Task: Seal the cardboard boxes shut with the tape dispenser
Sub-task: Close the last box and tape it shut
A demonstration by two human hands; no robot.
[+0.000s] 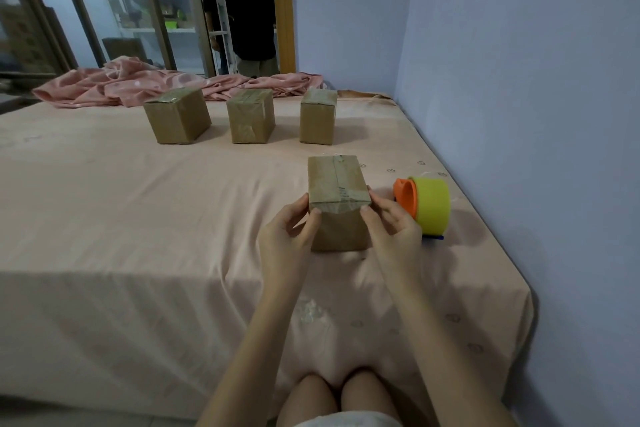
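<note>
Smoothing tape over the near box (337, 198) at centre frame, left hand (289, 236) and right hand (391, 232) fingers curled, pinching its front corners; probably reaching next for the tape dispenser (424, 203) just right.

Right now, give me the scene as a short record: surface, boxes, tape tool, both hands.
surface: bed sheet, peach
near box: cardboard box, taped along the top, tape end folded over its near face
far boxes: left box, middle box, right box, in a row, apart
tape dispenser: tape dispenser on the sheet, right of the near box, untouched
left hand: left hand pinches the near box's left top corner
right hand: right hand pinches its right top corner
background: pink blanket, bunched
</note>
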